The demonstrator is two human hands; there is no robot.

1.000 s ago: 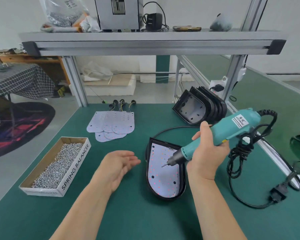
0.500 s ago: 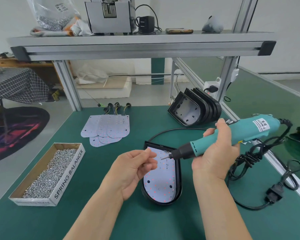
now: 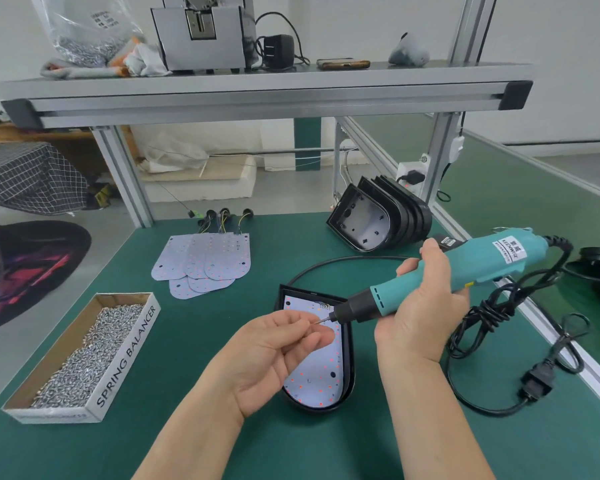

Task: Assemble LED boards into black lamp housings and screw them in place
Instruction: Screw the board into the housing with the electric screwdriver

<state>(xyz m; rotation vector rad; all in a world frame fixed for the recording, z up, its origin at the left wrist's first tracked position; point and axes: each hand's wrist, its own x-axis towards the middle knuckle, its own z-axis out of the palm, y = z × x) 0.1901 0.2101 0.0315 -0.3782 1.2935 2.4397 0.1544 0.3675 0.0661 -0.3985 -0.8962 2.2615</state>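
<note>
Green-matted bench point(image 3: 187, 427) beneath an aluminium frame point(image 3: 257, 95). Dead ahead, between both forearms: black lamp housing point(image 3: 350, 375), LED board point(image 3: 312, 379) seated inside, long axis running away from the body, rounded end nearest. Partly covered by left hand point(image 3: 274, 355), hovering over its far half; right hand point(image 3: 420, 317) just beside its right rim. Right wrapped fully round teal electric screwdriver point(image 3: 465, 268), bit slanting down-left. Left curled, thumb and forefinger pinching what seems a screw point(image 3: 316, 322) against the bit tip, too small to confirm. Probably loading the bit, then down onto a board hole.
</note>
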